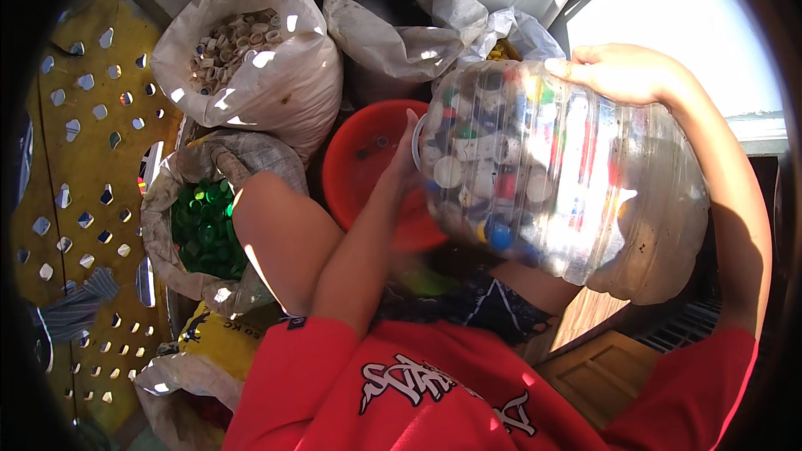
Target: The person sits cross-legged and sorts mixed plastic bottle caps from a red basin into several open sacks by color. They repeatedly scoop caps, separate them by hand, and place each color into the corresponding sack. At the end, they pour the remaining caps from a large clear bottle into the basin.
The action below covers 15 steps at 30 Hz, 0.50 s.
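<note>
A large ribbed clear plastic bottle (557,194), tilted on its side, holds mixed-colour bottle caps, gathered mostly toward its neck end. My left hand (407,147) is at the white-ringed mouth, its palm and fingers partly hidden by the bottle. With fingers spread, my right hand (617,72) grips the bottle's upper side toward its base. Below the mouth stands a red plastic basin (354,166); small items lie in it, too unclear to name. My left forearm crosses in front of the basin.
A white woven sack (301,88) holds pale caps; a greyish sack (156,244) holds green caps. Another open sack (401,44) and one with yellow caps (532,37) stand behind. A perforated yellow panel (81,156) is at left, a wooden panel (601,376) lower right.
</note>
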Each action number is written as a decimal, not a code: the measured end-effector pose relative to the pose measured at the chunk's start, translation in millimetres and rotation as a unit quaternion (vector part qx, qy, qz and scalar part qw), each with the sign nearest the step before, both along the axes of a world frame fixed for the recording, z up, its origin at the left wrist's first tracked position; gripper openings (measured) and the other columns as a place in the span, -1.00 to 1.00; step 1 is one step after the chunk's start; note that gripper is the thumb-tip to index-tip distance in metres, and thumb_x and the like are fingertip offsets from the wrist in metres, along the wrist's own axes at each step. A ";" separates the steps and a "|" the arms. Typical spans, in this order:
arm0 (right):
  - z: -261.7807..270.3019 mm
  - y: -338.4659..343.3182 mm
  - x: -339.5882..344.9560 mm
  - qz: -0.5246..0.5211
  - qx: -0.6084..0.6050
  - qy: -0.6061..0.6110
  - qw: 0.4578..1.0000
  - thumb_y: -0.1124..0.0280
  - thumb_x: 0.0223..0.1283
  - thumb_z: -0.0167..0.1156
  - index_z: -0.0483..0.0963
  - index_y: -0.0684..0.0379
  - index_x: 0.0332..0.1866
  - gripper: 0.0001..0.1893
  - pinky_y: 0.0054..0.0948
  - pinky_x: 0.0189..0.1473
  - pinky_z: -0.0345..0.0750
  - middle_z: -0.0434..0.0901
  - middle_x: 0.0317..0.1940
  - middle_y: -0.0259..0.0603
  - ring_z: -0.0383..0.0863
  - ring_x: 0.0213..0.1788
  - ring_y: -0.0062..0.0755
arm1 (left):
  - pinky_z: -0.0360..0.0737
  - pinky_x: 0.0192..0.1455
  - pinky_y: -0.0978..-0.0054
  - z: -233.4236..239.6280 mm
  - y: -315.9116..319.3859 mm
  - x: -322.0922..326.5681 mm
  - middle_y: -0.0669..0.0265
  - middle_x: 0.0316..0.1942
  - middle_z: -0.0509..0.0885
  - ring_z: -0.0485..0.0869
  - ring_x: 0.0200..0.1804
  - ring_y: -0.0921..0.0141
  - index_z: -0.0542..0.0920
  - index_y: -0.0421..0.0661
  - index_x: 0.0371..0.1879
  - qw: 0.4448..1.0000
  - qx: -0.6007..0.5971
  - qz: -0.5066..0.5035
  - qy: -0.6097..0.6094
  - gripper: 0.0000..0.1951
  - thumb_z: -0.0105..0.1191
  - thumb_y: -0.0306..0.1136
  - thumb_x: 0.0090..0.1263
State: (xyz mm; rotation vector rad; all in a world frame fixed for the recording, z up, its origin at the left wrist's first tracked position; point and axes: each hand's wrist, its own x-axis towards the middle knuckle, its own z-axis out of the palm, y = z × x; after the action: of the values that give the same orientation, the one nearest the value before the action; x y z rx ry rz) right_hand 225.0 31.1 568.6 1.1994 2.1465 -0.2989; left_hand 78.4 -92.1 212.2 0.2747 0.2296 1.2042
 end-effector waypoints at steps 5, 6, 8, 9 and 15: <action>-0.2 1.6 3.5 0.015 0.045 -0.006 0.999 -0.38 0.38 -0.15 0.56 0.30 0.02 -0.20 -0.25 0.12 0.48 0.67 -0.08 0.08 0.64 0.01 -0.08 | 0.33 0.47 -0.04 4.4 1.1 -7.4 0.05 0.46 0.33 0.35 0.46 0.06 0.13 -0.07 0.54 0.993 0.040 -0.070 -0.080 0.08 -0.48 0.61 0.25; -1.2 2.2 3.7 0.017 0.050 -0.009 0.999 -0.38 0.38 -0.15 0.55 0.29 0.02 -0.20 -0.25 0.13 0.47 0.66 -0.08 0.08 0.64 0.02 -0.08 | 0.33 0.47 -0.03 5.7 1.9 -6.7 0.06 0.47 0.32 0.35 0.46 0.07 0.12 -0.07 0.55 0.996 0.030 -0.063 -0.059 0.09 -0.50 0.62 0.25; -2.3 4.2 2.8 0.011 0.056 -0.014 0.998 -0.39 0.38 -0.15 0.55 0.29 0.03 -0.20 -0.25 0.15 0.46 0.66 -0.06 0.08 0.63 0.04 -0.06 | 0.33 0.48 -0.02 7.6 4.6 -4.7 0.06 0.47 0.32 0.36 0.46 0.08 0.12 -0.06 0.55 0.999 0.007 -0.049 -0.010 0.08 -0.53 0.62 0.25; -2.4 4.7 2.4 0.005 0.061 -0.018 0.998 -0.39 0.38 -0.15 0.55 0.29 0.03 -0.20 -0.25 0.17 0.46 0.66 -0.04 0.09 0.63 0.05 -0.06 | 0.33 0.48 -0.01 7.5 6.9 -3.7 0.06 0.47 0.33 0.36 0.45 0.08 0.13 -0.06 0.55 0.999 -0.006 -0.042 0.016 0.08 -0.53 0.62 0.26; -3.0 2.4 -2.4 0.007 0.050 -0.008 0.999 -0.38 0.39 -0.17 0.54 0.30 0.08 -0.19 -0.24 0.23 0.42 0.64 0.04 0.10 0.61 0.10 -0.06 | 0.44 0.37 0.08 -18.3 8.2 -20.1 0.02 0.25 0.58 0.55 0.31 0.09 0.47 -0.14 0.33 0.889 -0.101 -0.017 0.446 -0.07 -0.48 0.50 0.42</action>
State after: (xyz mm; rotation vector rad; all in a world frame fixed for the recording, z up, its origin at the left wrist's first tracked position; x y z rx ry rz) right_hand 222.6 33.6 565.6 1.2371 2.1772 -0.1764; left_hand 58.3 -83.9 193.9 0.6374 1.1420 0.9343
